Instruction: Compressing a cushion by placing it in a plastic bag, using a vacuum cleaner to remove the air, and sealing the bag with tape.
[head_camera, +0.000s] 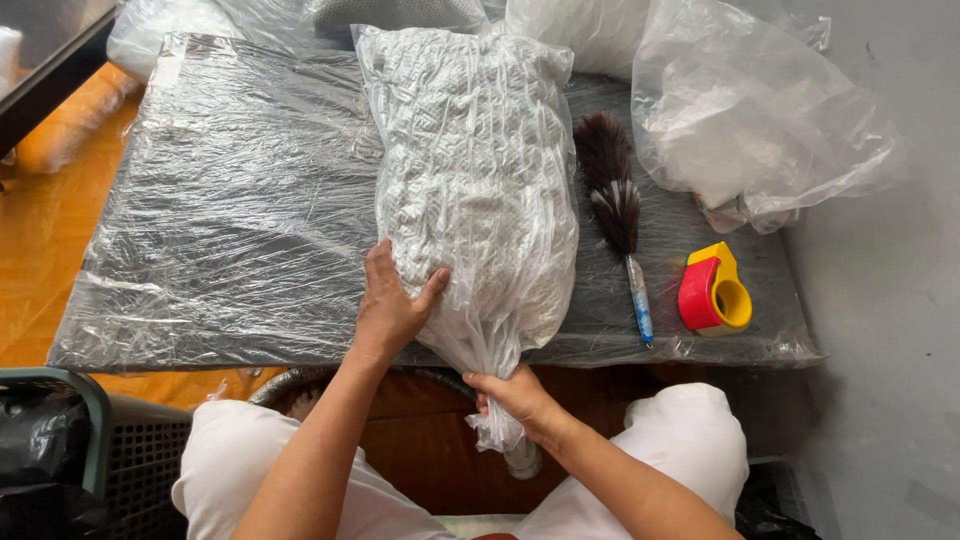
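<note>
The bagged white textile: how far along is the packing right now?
Done: the white knitted textile sits fully inside its clear bag on the plastic-wrapped board. In hand: the left hand presses the bag flat while the right hand squeezes its gathered neck. Left: the neck shows no tape; the red-and-yellow tape dispenser lies untouched beside the feather duster.

Broad bare stretch of plastic-wrapped surface (230, 220) open left of the bagged white fabric (475, 180). Crowded on the right: feather duster (615, 210) just beside the bag, red-and-yellow tape dispenser (713, 290) near the front edge, crumpled clear bags (750, 110) behind. Narrow gap only between duster and dispenser.
</note>
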